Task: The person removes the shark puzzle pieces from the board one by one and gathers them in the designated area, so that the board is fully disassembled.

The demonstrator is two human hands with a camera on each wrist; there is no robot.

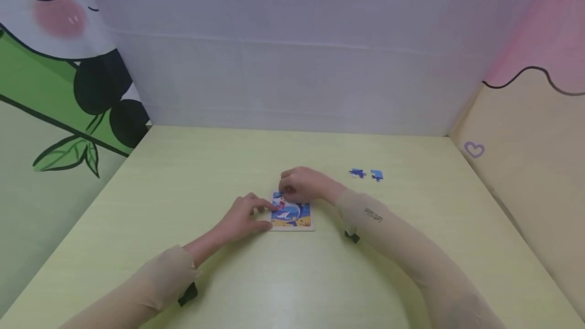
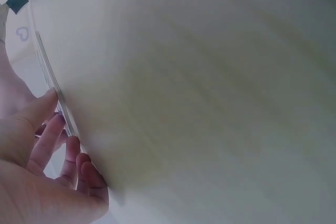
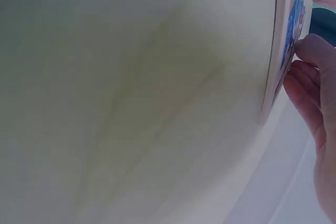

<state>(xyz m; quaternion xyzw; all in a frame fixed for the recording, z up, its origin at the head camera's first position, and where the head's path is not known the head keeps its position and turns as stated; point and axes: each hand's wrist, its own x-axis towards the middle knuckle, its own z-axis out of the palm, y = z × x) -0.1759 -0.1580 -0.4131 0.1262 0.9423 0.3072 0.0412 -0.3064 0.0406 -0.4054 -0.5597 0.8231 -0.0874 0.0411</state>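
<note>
A small square jigsaw puzzle (image 1: 298, 216) with a blue sea picture, a white dolphin and a yellow bottom strip lies in a pale frame on the table. From its left side my left hand (image 1: 245, 217) reaches in, index fingertip on the picture and thumb at the lower left corner. Over the upper part of the puzzle, my right hand (image 1: 302, 185) has its fingers curled in a pinch on a puzzle piece, mostly hidden by the hand. The right wrist view puts the thumb and fingertips of the right hand (image 3: 320, 74) right at the board's face.
Two loose blue puzzle pieces, a left one (image 1: 357, 172) and a right one (image 1: 377, 175), lie behind the right forearm. The pale yellow table (image 1: 205, 166) ends at a grey-white back panel (image 1: 292, 80). Printed side panels stand at left and right.
</note>
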